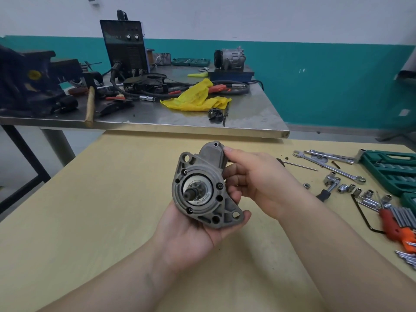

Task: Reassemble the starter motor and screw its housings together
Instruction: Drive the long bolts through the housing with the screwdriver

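The grey starter motor [203,185] is held above the wooden table [90,199], its nose housing facing me with the pinion gear and shaft [191,192] showing in the round opening. My left hand [191,235] cups it from below, palm up. My right hand [254,183] grips its right side, thumb on the upper housing. The motor's rear body is hidden behind the front housing and my hands.
Wrenches [326,164], a ratchet, loose sockets [358,191], hex keys with an orange holder [398,230] and a green socket case [391,170] lie on the table's right. Behind stands a steel bench [247,122] with a welder [125,48], a yellow cloth [198,97], a hammer and a compressor.
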